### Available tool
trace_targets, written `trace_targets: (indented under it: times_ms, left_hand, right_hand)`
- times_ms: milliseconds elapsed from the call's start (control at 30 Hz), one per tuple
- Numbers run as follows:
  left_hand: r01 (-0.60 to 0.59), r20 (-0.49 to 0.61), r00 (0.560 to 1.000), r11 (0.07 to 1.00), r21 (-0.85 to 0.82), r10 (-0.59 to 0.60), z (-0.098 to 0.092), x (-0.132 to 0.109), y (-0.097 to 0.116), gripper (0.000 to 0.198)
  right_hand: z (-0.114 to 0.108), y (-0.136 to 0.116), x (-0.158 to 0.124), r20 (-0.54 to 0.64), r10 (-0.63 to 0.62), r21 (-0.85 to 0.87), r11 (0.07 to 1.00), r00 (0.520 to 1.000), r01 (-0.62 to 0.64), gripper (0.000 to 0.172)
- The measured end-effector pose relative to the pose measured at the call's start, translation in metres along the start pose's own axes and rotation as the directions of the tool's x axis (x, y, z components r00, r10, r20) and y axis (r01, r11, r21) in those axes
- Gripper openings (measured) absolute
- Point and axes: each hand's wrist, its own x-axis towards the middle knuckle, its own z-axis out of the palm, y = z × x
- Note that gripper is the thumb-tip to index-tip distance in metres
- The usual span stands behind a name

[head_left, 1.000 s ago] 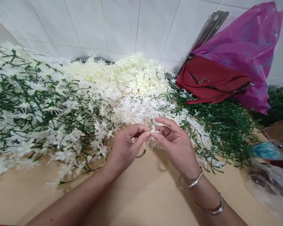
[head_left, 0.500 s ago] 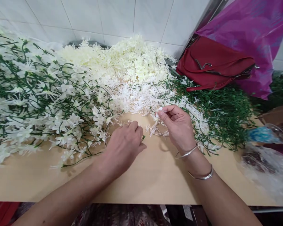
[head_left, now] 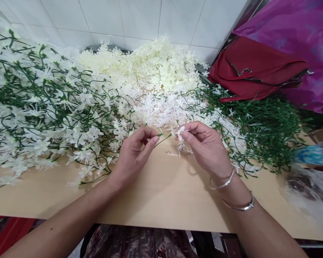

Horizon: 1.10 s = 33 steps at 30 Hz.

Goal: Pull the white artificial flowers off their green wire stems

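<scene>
Between thumb and forefinger, my left hand (head_left: 136,152) pinches a thin green artificial stem (head_left: 163,139), its tip pointing right. My right hand (head_left: 206,145) is closed on a small white artificial flower (head_left: 179,133), a short gap from the stem's tip. Under the right hand's fingertips lie a few loose white stamens (head_left: 179,147) on the table (head_left: 161,204). Behind both hands spreads a pile of white stamen pieces (head_left: 161,111), and farther back a heap of cream blossoms (head_left: 158,66).
Finished-looking white flower sprays (head_left: 51,100) fill the left side. Bare green stems (head_left: 266,132) lie at the right, below a red handbag (head_left: 258,71) and a purple plastic bag (head_left: 293,39). A clear plastic bag (head_left: 312,197) sits at the right edge. A tiled wall (head_left: 140,18) stands behind.
My left hand has turned and lifted, bringing the green stem up toward the flower. My right hand still holds the white flower. The view has shifted slightly left.
</scene>
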Motion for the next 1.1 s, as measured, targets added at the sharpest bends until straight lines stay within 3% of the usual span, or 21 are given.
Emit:
trace_targets:
  times_ms: [100,200,400,667,933,1100]
  left_hand:
    - [0.136,0.053,0.991,0.957,-0.255,-0.127,0.006,-0.001,-0.002,0.015]
    - [0.212,0.102,0.977,0.913,-0.349,-0.188,0.013,-0.001,-0.003,0.019]
    - [0.238,0.134,0.970,0.920,-0.311,-0.205,0.015,-0.001,-0.003,0.024]
    - [0.239,0.140,0.969,0.923,-0.300,-0.205,0.015,0.000,-0.002,0.018]
    - [0.290,0.140,0.956,0.903,-0.318,-0.258,0.020,-0.002,-0.010,0.017]
    - [0.245,0.118,0.968,0.936,-0.252,-0.221,0.022,-0.003,-0.015,0.017]
  right_hand:
    - [0.003,-0.009,-0.004,0.082,0.028,-0.002,1.000,0.996,-0.028,0.021]
    - [0.005,-0.014,-0.004,0.103,0.037,-0.017,0.999,0.994,-0.036,0.024]
    - [0.005,-0.011,-0.002,0.156,0.146,-0.006,0.989,0.977,-0.147,0.033]
    - [0.005,-0.006,-0.004,0.167,0.175,0.001,0.984,0.970,-0.177,0.029]
    - [0.013,-0.003,-0.008,0.074,0.003,-0.248,0.969,0.997,0.015,0.020]
    - [0.017,0.001,-0.005,0.165,0.171,-0.094,0.983,0.971,-0.157,0.030]
